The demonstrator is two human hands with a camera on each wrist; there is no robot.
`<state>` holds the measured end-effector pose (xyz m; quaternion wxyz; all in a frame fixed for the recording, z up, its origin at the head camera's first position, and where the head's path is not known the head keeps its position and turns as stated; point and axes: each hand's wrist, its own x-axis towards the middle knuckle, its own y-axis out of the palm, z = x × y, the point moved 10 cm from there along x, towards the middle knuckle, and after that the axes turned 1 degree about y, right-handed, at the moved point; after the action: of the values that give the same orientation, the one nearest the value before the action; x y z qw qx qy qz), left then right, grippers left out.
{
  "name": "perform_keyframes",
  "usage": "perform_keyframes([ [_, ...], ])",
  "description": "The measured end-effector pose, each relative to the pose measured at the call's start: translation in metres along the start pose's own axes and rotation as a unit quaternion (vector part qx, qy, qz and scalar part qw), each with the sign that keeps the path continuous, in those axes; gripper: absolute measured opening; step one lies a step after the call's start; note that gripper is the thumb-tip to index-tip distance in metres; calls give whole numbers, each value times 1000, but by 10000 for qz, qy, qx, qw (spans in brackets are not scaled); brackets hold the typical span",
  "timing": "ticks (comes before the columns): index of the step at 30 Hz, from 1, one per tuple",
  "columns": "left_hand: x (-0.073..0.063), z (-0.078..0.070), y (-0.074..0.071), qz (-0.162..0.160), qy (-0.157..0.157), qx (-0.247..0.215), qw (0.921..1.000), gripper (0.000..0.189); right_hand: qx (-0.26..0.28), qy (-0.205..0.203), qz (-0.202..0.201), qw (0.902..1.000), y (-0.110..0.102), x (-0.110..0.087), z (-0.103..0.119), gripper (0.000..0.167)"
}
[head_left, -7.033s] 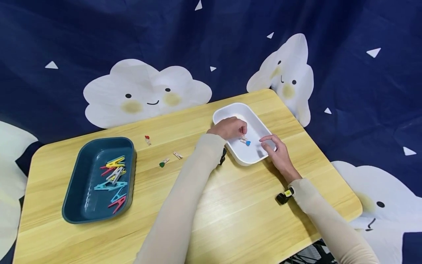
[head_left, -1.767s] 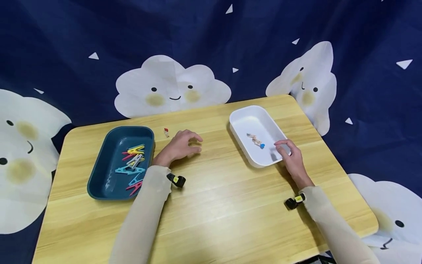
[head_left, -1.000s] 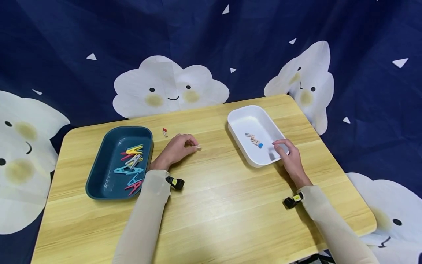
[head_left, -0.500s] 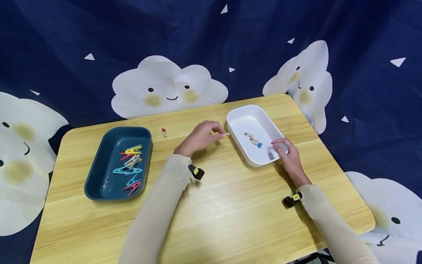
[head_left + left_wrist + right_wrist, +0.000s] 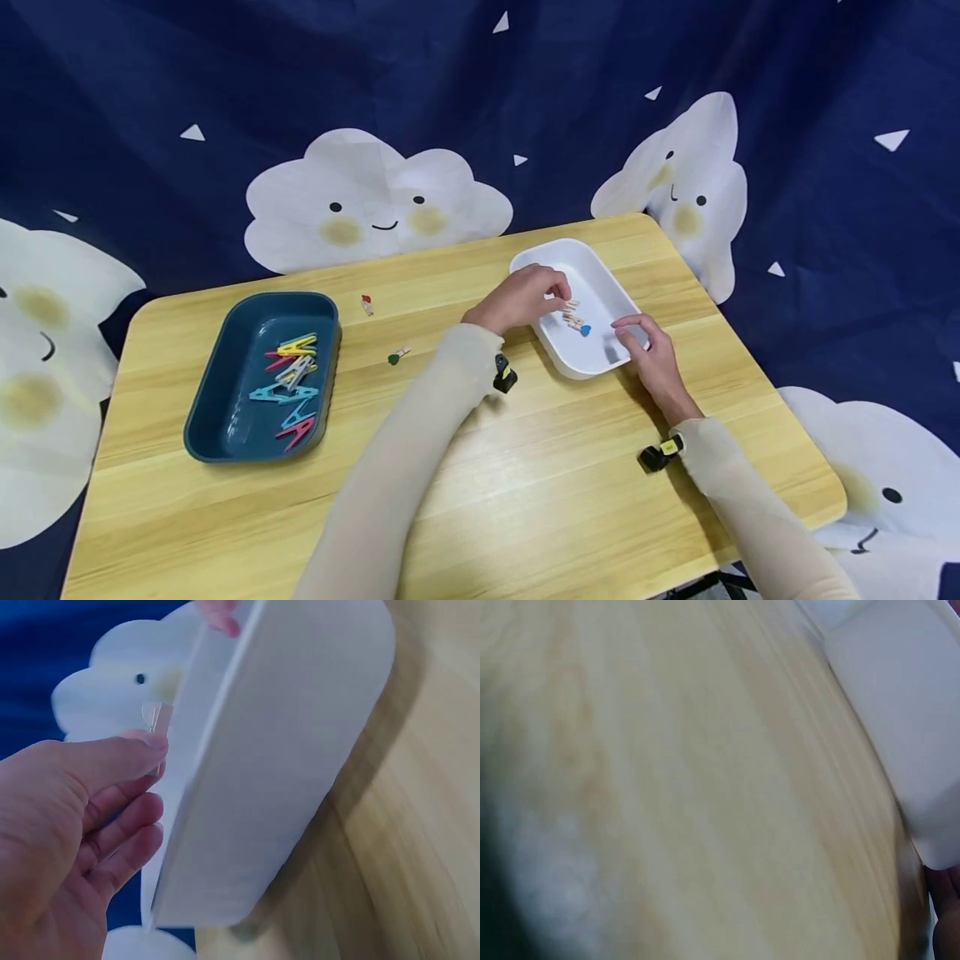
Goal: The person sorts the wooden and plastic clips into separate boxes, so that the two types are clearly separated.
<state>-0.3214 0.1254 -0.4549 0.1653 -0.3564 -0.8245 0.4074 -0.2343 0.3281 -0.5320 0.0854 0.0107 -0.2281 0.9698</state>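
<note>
My left hand (image 5: 521, 296) is over the left side of a white plastic tray (image 5: 600, 361). Its thumb and index finger pinch a small wooden clothespin (image 5: 160, 724) with a pale, whitish piece on it. Inside the tray lie several small wooden clothespins (image 5: 572, 318), one with a blue heart (image 5: 585, 331). My right hand (image 5: 656, 360) holds the tray's near right wall, thumb and index finger reaching over the rim. In the right wrist view only a bit of its fingers (image 5: 945, 900) shows beneath the tray's edge.
On the left stands a dark teal tray (image 5: 202, 408) with several colourful plastic clothespins (image 5: 296, 371). Between the trays lie a red-heart clothespin (image 5: 367, 305) and a green-heart clothespin (image 5: 398, 356) on the wooden table (image 5: 480, 500). A dark blue cloud-print curtain (image 5: 450, 75) hangs behind.
My left hand picked up a small clothespin near the teal tray and carried it right, over the white tray. The green-heart clothespin is uncovered again. My right hand stays at the white tray.
</note>
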Motion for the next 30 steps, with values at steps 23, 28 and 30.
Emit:
perform_keyframes([
  [23,47,0,50,498,-401,1011,9928,11,142,-127,-28,9998,4,-2,0,26],
  [28,49,-1,51,449,-391,1259,9903,13,154,-72,-88,9998,0,-1,1,26],
  [30,49,-2,52,453,-359,1227,9908,17,127,-74,-97,9998,-1,-2,1,26],
])
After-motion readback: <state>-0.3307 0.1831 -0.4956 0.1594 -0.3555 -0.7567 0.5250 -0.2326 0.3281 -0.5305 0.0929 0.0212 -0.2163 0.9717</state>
